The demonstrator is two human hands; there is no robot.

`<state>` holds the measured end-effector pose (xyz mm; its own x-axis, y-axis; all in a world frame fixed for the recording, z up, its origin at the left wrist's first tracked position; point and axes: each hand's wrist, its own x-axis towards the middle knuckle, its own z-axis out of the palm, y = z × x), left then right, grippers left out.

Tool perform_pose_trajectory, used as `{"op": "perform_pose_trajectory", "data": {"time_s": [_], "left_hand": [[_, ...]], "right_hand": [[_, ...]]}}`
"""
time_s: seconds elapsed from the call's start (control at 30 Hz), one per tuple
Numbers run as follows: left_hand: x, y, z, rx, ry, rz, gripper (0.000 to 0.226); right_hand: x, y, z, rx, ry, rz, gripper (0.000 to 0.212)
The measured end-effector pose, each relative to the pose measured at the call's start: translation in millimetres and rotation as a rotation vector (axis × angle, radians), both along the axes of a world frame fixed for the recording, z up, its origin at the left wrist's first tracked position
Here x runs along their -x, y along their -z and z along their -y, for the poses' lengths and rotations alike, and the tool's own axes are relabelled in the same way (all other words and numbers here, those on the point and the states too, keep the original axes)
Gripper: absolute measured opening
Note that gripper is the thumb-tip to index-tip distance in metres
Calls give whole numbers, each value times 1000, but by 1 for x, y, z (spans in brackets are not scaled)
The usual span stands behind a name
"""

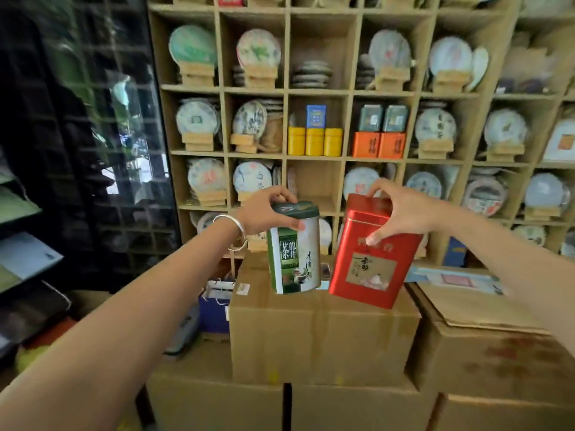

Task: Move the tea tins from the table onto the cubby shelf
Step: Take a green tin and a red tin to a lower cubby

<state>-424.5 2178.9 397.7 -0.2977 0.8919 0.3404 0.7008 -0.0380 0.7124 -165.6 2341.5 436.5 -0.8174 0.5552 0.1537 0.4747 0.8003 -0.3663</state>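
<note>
Head view of two bare arms stretched toward a wooden cubby shelf (pixel 348 93). The left hand (pixel 264 213), with a silver bracelet (pixel 231 228) at the wrist, grips the lid end of a green tea tin (pixel 294 253), fingers curled over the top and thumb pressed on the front face; the tin hangs roughly upright in the air, its white and green label facing the camera. The right hand (pixel 401 213) grips the top of a red tea tin (pixel 370 256), fingers over the lid and thumb on the front; this rectangular tin is tilted, its base swung toward the left. The two tins are held side by side, close but apart, above a stack of cardboard boxes (pixel 320 334) that stands in front of the shelf; neither tin touches the boxes or the shelf. Directly behind the hands, one cubby (pixel 314 181) of the shelf shows only its bare back wall. The cubby above it holds three yellow tins (pixel 315 141) in a row with a blue box (pixel 315 116) behind them. The next cubby to the right holds two orange boxes (pixel 379 144) with two dark green tins (pixel 382 118) set on top. Most other cubbies hold round paper-wrapped tea cakes (pixel 197 119) propped on small wooden stands. A blue paper bag (pixel 214 309) sits low at the left of the boxes.
</note>
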Motion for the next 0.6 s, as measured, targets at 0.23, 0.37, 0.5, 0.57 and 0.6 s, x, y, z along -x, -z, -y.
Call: {"op": "perform_pose_trajectory", "data": {"time_s": [0.23, 0.37, 0.5, 0.57, 0.6], "left_hand": [[64, -35, -43, -13, 19, -55, 44], [104, -37, -97, 13, 46, -91, 44], [145, -32, -157, 24, 44, -101, 47], [167, -26, -182, 15, 44, -82, 49], [178, -23, -193, 8, 48, -67, 49]], "right_hand": [[80, -37, -44, -51, -39, -24, 88], [117, -38, -92, -76, -28, 4, 92], [155, -35, -149, -53, -33, 38, 92], [175, -32, -175, -57, -33, 62, 91], [186, -31, -186, -76, -32, 69, 90]]}}
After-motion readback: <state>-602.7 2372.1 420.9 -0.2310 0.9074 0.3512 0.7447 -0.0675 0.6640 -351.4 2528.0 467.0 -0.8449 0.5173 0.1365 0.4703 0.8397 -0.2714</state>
